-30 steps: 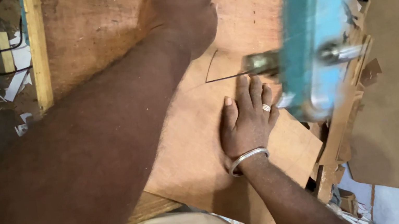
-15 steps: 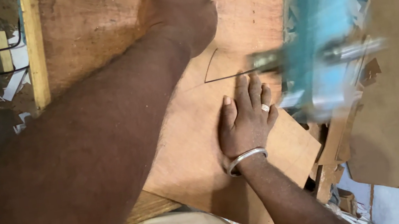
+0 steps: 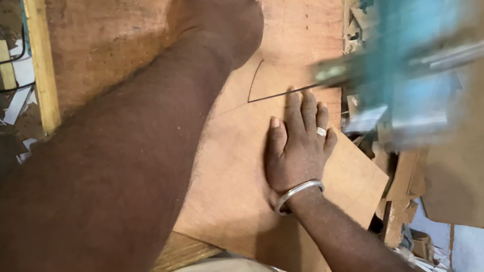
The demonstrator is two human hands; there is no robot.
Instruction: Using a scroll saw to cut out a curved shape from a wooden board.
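**Sawing a marked shape out of a plywood sheet, cut partly made**

The plywood sheet lies across the middle of the frame. A dark outline runs left from the blurred teal power saw at centre right, then curves upward; how much of it is cut rather than drawn I cannot tell, but the piece looks attached, so most seems left. The right hand lies palm down just below the line, fingers straight and close together, gripping nothing. A bare foot presses the sheet at top centre.
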